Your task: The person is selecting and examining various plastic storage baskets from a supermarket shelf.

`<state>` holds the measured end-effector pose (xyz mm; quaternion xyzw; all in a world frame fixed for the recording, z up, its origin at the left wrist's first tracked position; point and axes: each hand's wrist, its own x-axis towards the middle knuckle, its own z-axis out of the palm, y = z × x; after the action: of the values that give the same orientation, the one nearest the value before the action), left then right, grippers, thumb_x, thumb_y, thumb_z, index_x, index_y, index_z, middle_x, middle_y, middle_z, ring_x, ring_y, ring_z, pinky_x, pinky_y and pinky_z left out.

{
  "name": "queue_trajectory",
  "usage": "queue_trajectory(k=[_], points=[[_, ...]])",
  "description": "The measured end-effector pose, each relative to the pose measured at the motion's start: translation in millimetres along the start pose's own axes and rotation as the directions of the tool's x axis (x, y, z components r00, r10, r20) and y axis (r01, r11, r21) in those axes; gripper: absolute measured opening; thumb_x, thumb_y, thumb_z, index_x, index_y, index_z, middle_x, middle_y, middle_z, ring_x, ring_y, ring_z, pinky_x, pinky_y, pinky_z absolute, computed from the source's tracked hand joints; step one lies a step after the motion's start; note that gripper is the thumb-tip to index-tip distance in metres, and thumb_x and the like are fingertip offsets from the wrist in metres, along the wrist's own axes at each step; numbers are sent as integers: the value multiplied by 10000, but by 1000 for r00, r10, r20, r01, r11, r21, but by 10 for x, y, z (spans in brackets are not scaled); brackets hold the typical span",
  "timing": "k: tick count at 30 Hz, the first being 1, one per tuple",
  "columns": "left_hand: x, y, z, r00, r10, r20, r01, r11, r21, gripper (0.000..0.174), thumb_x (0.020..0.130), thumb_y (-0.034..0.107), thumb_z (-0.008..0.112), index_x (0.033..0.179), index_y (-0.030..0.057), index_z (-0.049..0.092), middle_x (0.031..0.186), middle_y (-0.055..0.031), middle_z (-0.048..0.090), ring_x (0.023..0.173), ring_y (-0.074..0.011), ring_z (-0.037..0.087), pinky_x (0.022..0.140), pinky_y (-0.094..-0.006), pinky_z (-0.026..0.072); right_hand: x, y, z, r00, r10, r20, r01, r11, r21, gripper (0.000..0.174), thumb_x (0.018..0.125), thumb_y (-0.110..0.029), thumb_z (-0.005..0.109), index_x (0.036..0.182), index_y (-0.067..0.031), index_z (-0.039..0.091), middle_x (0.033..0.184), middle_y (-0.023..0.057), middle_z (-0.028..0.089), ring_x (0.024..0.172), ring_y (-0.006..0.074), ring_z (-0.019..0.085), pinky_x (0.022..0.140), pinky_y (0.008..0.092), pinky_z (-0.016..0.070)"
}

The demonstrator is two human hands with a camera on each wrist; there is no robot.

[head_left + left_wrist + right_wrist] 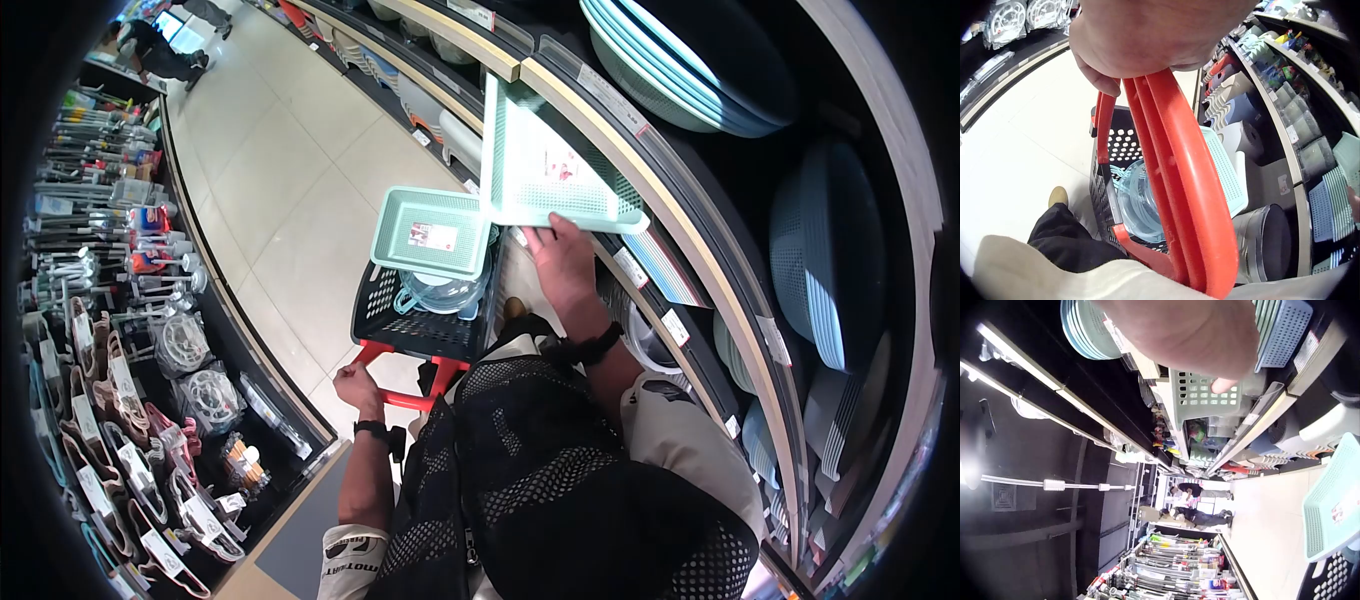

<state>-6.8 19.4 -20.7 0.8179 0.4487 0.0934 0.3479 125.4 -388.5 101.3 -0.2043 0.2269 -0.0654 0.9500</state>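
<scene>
My left hand (pixel 357 390) grips the red handle (pixel 1185 169) of a black shopping basket cart (pixel 430 335) with perforated sides. Across the cart's top rests a mint plastic basket (pixel 398 225) with a label inside. Under it sit clear blue round containers (pixel 1138 200). My right hand (pixel 565 265) holds the near rim of another mint basket (pixel 515 180), longer and tilted, at the middle shelf's edge. In the right wrist view, a fingertip (pixel 1224 385) lies against this basket's holed side (pixel 1200 403); the other fingers are mostly hidden.
Shelves on the right carry stacked basins (pixel 650 80), blue colanders (pixel 810 260) and price tags. A rack of packaged hangers and brushes (pixel 120 200) lines the left. A tiled aisle floor (pixel 260 190) runs between them, with people (pixel 155 50) at its far end.
</scene>
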Motion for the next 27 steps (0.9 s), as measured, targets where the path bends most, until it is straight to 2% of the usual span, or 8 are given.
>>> queue_trajectory(k=[5,11,17,19,20,21,23,27], points=[[11,-34,3,1000,22,-10,-21,999,27,133,758,88,681,701,-20,629,650,-108,648,595,-206,597,624,-354,493,142,-242,283,988,-151,39,152,988,-6,506,923,-74,580,1387,-42,381,1411,127,429,1335,288,437,1166,495,330],[22,-37,2,1000,25,-3,-25,1000,7,126,754,89,680,707,-19,634,654,-110,650,599,-208,603,627,-355,498,467,-296,335,965,-258,-46,262,956,135,525,925,-152,652,1355,-6,388,1373,142,428,1343,288,414,1179,449,334],[-8,17,0,1000,15,-22,-14,999,49,114,753,86,675,720,-17,636,671,-106,650,615,-209,606,645,-355,501,483,-295,477,960,-224,-171,242,966,95,657,935,-241,681,1436,-5,327,1494,191,332,1422,323,346,1136,448,391],[-4,17,4,1000,8,-23,-6,999,51,110,750,86,675,719,-12,638,690,-108,658,628,-213,612,657,-357,503,488,-274,449,995,-60,-86,65,996,54,645,942,-267,674,1430,-9,342,1511,194,311,1391,324,400,1111,446,410],[-4,11,3,1000,5,-24,-4,999,51,110,750,86,675,719,-12,638,690,-108,658,628,-213,612,657,-357,503,488,-257,434,995,-60,-84,60,998,7,573,949,-266,660,1389,-10,396,1474,197,375,1355,318,450,1101,426,418],[-3,2,0,1000,10,-10,-9,999,37,111,751,88,676,717,-11,638,695,-109,659,633,-214,615,660,-357,504,484,-259,448,995,-58,-84,58,998,5,573,949,-266,660,1389,-10,396,1474,197,375,1355,318,450,1101,426,418],[9,-20,-8,1000,12,2,-12,1000,26,112,751,89,676,715,-9,637,700,-109,660,638,-216,618,662,-357,505,484,-260,473,995,-57,-78,59,998,30,483,947,-242,656,1312,6,461,1389,192,468,1317,303,489,1089,398,431],[11,-28,10,1000,25,-12,-25,999,25,116,749,90,675,708,-9,633,696,-108,655,644,-217,621,668,-356,506,545,-284,508,997,-71,-45,74,995,69,412,932,-180,665,1238,36,493,1307,182,530,1277,289,518,1087,372,445]])
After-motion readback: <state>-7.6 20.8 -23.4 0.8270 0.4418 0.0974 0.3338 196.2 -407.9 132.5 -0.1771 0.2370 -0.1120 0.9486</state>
